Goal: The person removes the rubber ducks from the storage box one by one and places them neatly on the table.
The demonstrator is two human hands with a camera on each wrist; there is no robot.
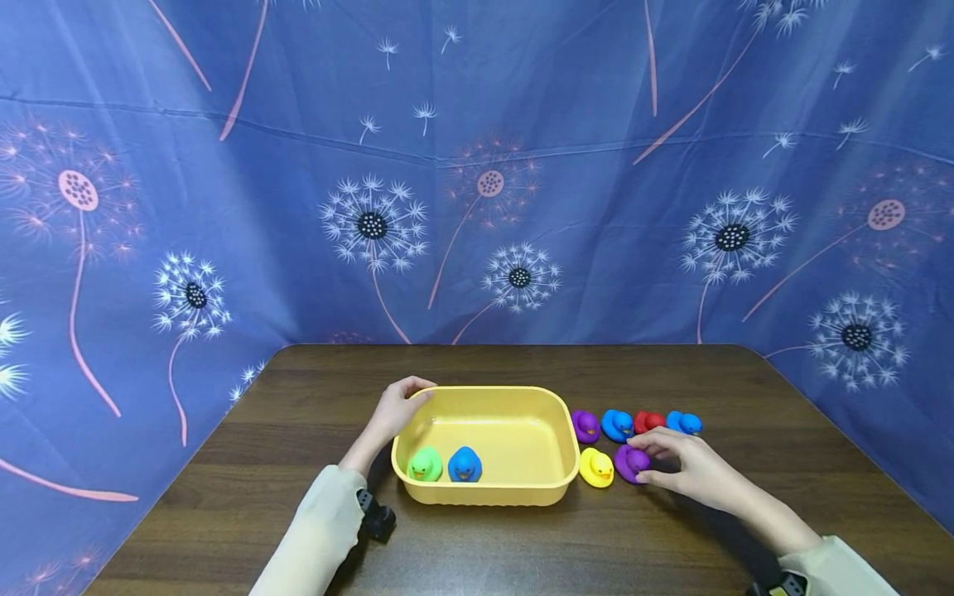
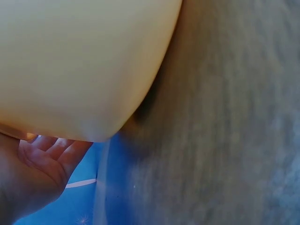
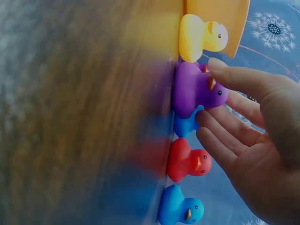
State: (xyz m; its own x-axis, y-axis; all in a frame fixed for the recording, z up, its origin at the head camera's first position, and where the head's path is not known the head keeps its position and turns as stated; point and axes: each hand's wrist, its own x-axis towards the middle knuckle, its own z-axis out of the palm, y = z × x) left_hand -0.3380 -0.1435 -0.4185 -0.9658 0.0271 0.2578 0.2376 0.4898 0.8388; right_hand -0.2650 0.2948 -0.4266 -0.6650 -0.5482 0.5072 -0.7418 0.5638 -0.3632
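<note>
A yellow plastic basin point(image 1: 488, 495) stands on the table, with a green rubber duck point(image 1: 426, 466) and a blue rubber duck point(image 1: 465, 466) along its front wall. My left hand point(image 1: 393, 412) grips the basin's back left corner; in the left wrist view the basin's wall covers part of the fingers. To the right of the basin, my right hand point(image 1: 689, 468) has thumb and fingers around a purple rubber duck point(image 3: 190, 89), which sits at table level. Between that duck and the basin is a yellow rubber duck point(image 1: 596, 469).
Behind these two ducks runs a row: another purple duck point(image 1: 585, 427), a blue duck point(image 1: 617, 426), a red duck point(image 3: 185, 159) partly hidden by my fingers in the head view, and another blue duck point(image 1: 684, 423). The wooden table point(image 1: 462, 555) ends at a blue dandelion-print cloth point(image 1: 596, 207).
</note>
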